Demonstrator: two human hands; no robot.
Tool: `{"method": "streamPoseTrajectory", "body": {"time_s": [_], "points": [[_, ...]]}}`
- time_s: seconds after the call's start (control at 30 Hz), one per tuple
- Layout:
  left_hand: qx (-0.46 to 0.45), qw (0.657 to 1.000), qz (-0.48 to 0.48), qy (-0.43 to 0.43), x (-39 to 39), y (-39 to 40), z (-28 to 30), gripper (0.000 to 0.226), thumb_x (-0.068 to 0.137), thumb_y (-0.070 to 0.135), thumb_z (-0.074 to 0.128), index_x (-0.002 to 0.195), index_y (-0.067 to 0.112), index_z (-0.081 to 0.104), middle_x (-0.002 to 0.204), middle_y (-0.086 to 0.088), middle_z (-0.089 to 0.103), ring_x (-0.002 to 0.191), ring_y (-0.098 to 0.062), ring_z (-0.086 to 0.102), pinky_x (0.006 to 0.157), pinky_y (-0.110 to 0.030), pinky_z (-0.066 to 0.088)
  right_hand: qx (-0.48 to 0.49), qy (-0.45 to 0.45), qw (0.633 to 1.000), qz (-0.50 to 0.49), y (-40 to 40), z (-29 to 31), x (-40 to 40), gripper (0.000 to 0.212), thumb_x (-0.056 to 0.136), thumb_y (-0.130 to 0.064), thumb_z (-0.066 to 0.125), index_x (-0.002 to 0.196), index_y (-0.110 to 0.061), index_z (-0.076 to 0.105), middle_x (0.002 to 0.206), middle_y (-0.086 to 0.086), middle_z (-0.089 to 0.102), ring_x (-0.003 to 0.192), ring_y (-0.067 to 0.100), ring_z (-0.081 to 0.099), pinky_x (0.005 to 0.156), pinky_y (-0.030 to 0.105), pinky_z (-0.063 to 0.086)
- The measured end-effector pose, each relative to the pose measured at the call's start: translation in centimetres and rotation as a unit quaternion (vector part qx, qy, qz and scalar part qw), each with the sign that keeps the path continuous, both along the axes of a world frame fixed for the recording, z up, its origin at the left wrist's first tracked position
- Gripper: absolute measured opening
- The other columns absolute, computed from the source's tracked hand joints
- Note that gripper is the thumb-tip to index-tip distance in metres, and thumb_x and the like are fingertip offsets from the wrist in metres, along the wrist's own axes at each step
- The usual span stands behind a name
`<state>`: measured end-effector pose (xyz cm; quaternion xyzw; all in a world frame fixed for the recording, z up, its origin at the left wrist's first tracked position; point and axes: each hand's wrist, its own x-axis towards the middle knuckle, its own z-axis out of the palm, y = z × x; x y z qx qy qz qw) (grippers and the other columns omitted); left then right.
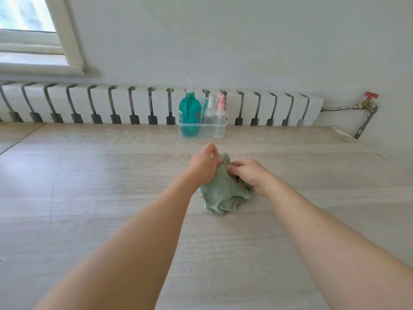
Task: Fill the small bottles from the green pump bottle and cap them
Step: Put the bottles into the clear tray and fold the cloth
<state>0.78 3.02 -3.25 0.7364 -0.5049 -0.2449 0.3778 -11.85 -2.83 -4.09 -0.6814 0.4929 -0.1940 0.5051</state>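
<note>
A green pump bottle stands upright at the left end of a clear plastic tray, at the far edge of the worktop. It is filled with teal liquid, carries a label, and has a white pump on top. To its right in the same tray stand the small bottles: a clear one with a white sprayer and a clear one with a pink sprayer, both upright and capped. A further teal shape shows behind the white sprayer, too hidden to tell what it is. The bottles stand close together, touching or nearly so.

Nearer the camera, well apart from the tray, a crumpled green cloth lies on the worktop. Both hands are on it. The left hand grips the upper left of the cloth, its fingers curled shut around a bunched fold. The right hand presses on the right side, its fingers bent and pinching the fabric near the left hand. The two hands almost meet at the top of the cloth. Both bare forearms reach in from the bottom of the view.

The worktop is pale wood grain. Behind it runs a long white radiator along a white wall, with a pipe and red valve at the right. A window sits at upper left.
</note>
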Motion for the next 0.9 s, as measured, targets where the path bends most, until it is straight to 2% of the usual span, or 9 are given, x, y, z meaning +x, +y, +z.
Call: {"method": "streamPoseTrajectory", "body": {"time_s": [0.1, 0.2, 0.3, 0.37, 0.47, 0.6, 0.7, 0.77, 0.9], "points": [[-0.014, 0.998, 0.058, 0.001, 1.1, 0.8, -0.3, 0.018, 0.089, 0.039, 0.055, 0.085, 0.022, 0.049, 0.088, -0.002, 0.058, 0.071, -0.015, 0.056, 0.053, -0.024, 0.047, -0.100, 0.020, 0.994, -0.026, 0.0, 0.4, 0.1, 0.025, 0.095, -0.013, 0.050, 0.071, -0.016, 0.051, 0.072, 0.000, 0.049, 0.072, 0.018, 0.045, 0.055, 0.025, 0.033], [0.045, 0.998, 0.041, 0.019, 2.4, 1.9, 0.0, 0.034, 0.080, 0.055, 0.057, 0.080, 0.021, 0.052, 0.081, 0.001, 0.060, 0.067, -0.012, 0.059, 0.050, -0.022, 0.049, -0.139, 0.013, 0.989, -0.049, -0.1, 0.8, 0.4, 0.014, 0.099, -0.020, 0.042, 0.093, -0.012, 0.052, 0.075, -0.002, 0.047, 0.064, 0.012, 0.042, 0.052, 0.025, 0.031], [0.066, 0.991, 0.069, -0.098, 3.1, 1.9, 0.9, 0.045, 0.077, 0.062, 0.056, 0.089, 0.018, 0.056, 0.086, -0.001, 0.061, 0.076, -0.017, 0.061, 0.065, -0.029, 0.054, -0.152, 0.027, 0.985, -0.080, 0.0, 0.7, 1.1, 0.018, 0.099, -0.025, 0.042, 0.102, -0.011, 0.054, 0.083, 0.001, 0.054, 0.065, 0.013, 0.047, 0.055, 0.028, 0.037], [0.074, 0.971, 0.108, -0.199, 3.3, 1.6, 1.1, 0.049, 0.080, 0.057, 0.056, 0.111, 0.019, 0.053, 0.108, -0.005, 0.055, 0.096, -0.022, 0.056, 0.080, -0.034, 0.051, -0.147, 0.075, 0.979, -0.119, 0.2, 0.5, 1.4, 0.024, 0.098, -0.029, 0.044, 0.112, -0.012, 0.053, 0.101, 0.003, 0.055, 0.078, 0.017, 0.051, 0.065, 0.028, 0.038], [0.071, 0.972, 0.114, -0.191, 3.3, 1.4, 0.5, 0.049, 0.085, 0.038, 0.060, 0.128, 0.021, 0.044, 0.129, -0.012, 0.042, 0.115, -0.026, 0.044, 0.096, -0.042, 0.043, -0.192, 0.088, 0.965, -0.155, 0.8, -0.1, 1.3, 0.029, 0.096, -0.030, 0.050, 0.121, -0.017, 0.053, 0.124, 0.004, 0.047, 0.092, 0.018, 0.052, 0.074, 0.029, 0.039], [0.048, 0.983, 0.114, -0.136, 3.2, 1.5, -0.9, 0.034, 0.089, 0.017, 0.055, 0.124, 0.019, 0.052, 0.129, -0.009, 0.045, 0.113, -0.025, 0.048, 0.094, -0.038, 0.046, -0.247, 0.078, 0.966, 0.021, 2.9, -1.6, 2.4, 0.031, 0.096, -0.030, 0.047, 0.123, -0.019, 0.059, 0.130, 0.004, 0.055, 0.106, 0.016, 0.055, 0.088, 0.029, 0.043], [0.031, 0.985, 0.124, -0.119, 3.4, 1.8, -1.7, 0.032, 0.089, 0.008, 0.051, 0.119, 0.019, 0.057, 0.126, -0.007, 0.050, 0.111, -0.022, 0.050, 0.088, -0.031, 0.047, -0.231, 0.295, 0.917, 0.140, 3.7, -4.0, 3.7, 0.069, 0.093, -0.060, 0.031, 0.150, -0.022, 0.022, 0.158, 0.008, 0.013, 0.145, 0.027, 0.012, 0.115, 0.051, 0.014], [0.013, 0.984, 0.148, -0.098, 4.4, 2.2, -1.8, 0.029, 0.090, 0.010, 0.051, 0.117, 0.018, 0.058, 0.124, -0.006, 0.052, 0.110, -0.022, 0.050, 0.086, -0.030, 0.045, -0.249, 0.374, 0.884, 0.133, 2.9, -5.1, 4.3, 0.075, 0.089, -0.069, 0.017, 0.151, -0.029, 0.003, 0.159, 0.005, -0.008, 0.146, 0.029, -0.010, 0.110, 0.061, -0.004], [-0.008, 0.978, 0.205, -0.050, 7.5, 3.3, -1.4, 0.026, 0.091, 0.013, 0.048, 0.115, 0.017, 0.058, 0.119, -0.005, 0.055, 0.105, -0.021, 0.052, 0.088, -0.033, 0.049, -0.208, 0.421, 0.882, 0.036, -0.3, -5.5, 5.2, 0.071, 0.089, -0.068, 0.009, 0.150, -0.034, -0.005, 0.158, 0.007, -0.015, 0.143, 0.034, -0.017, 0.105, 0.068, -0.009]]}}
